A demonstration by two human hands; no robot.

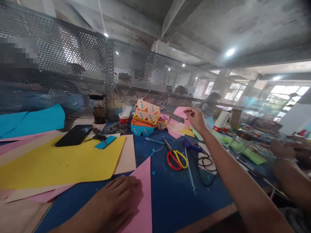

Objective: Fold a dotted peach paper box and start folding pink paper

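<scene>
My left hand [116, 200] lies palm down on a pink paper sheet [144, 194] near the table's front edge, its fingers extended and slightly blurred. Stretched far forward, my right hand [195, 120] pinches a small pink paper piece [180, 112] above a pile of cut paper pieces [178, 128]. Between my arms are scissors [176, 158] with one red and one yellow handle. Beside them lies a purple glue gun [193, 145] with a black cord. A stack of dotted paper masks [145, 118] stands behind the scissors.
Yellow paper [73, 161] covers the left side, with a phone [74, 135] and keys [98, 134] on it. A dark jar [97, 108] and a red-white cup [124, 118] stand behind. A perforated metal screen [145, 74] closes the back. Another person's arm [289, 168] is at right.
</scene>
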